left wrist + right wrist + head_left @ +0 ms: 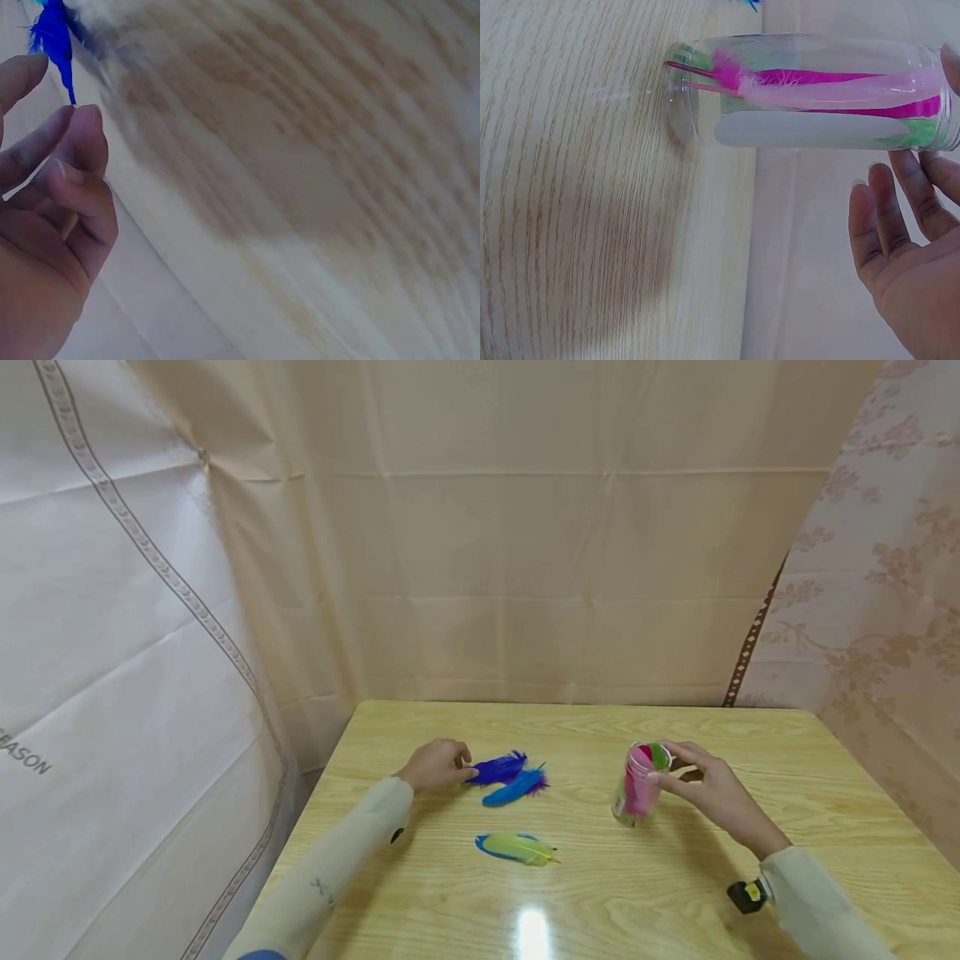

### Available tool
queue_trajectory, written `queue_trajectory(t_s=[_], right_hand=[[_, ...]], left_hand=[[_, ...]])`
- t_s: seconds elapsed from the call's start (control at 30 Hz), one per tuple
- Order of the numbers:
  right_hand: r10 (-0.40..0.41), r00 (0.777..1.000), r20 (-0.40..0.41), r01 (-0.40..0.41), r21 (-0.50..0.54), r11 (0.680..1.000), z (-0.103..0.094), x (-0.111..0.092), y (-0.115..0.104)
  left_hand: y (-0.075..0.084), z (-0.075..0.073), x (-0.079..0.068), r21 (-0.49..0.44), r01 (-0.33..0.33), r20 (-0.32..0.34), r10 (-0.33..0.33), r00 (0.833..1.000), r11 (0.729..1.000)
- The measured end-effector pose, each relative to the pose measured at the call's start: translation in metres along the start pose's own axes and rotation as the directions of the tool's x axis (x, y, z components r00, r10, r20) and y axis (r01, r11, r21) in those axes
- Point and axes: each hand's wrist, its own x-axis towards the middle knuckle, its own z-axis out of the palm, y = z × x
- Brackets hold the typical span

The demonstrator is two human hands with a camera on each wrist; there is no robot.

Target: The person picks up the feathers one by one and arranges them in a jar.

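Note:
My left hand (437,766) pinches the quill end of a deep blue-purple feather (498,768) between thumb and finger; the left wrist view shows the thin quill at the fingertips. Overlapping its right end lies a brighter blue feather (510,790), with purple barbs peeking out beneath. A clear jar (697,124) stands upright on the right, its mouth between the thumb and fingers of my right hand (708,789). Inside it are a light pink feather (840,91), magenta feathers (900,107) and green ones (660,757). Nearer me, a yellow-green feather (521,847) lies over a blue one (482,841).
Everything stands on a wood-grain table (420,910). Beige cloth (487,610) hangs behind its far edge, with white cloth (112,693) at the left and floral cloth (885,635) at the right. A small black device (747,897) is at the right wrist.

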Motion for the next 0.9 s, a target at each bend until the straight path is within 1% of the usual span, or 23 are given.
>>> queue_trajectory(t_s=[0.1,0.27,0.43,0.67,0.8,0.9], right_hand=[[0.006,1.000,0.002,-0.006,-0.002,1.000,0.0002,-0.0001,0.0003],[0.014,1.000,0.005,-0.014,-0.008,1.000,-0.0005,0.0000,0.0000],[0.012,1.000,0.007,-0.012,-0.003,1.000,-0.0003,0.0004,-0.0008],[-0.001,1.000,0.005,0.001,-0.006,1.000,0.0002,0.0013,0.0001],[-0.006,1.000,0.004,0.006,-0.008,1.000,0.0005,0.0013,0.0009],[-0.002,1.000,0.006,0.002,-0.008,1.000,0.0002,0.0009,0.0012]], left_hand=[[-0.0005,0.0012,-0.0035,0.007,0.029,0.007,-0.029,1.000,1.000],[-0.0038,0.0034,-0.0060,0.004,0.037,0.027,-0.037,0.999,0.999],[-0.0052,0.0043,-0.0060,-0.016,0.064,0.057,-0.063,0.996,0.998],[-0.0088,0.0071,-0.0040,-0.116,0.029,0.068,-0.021,0.997,0.993],[-0.0091,0.0068,-0.0037,-0.174,0.038,0.056,-0.029,0.998,0.984],[-0.0081,0.0051,-0.0035,-0.233,0.055,0.035,-0.048,0.998,0.971]])
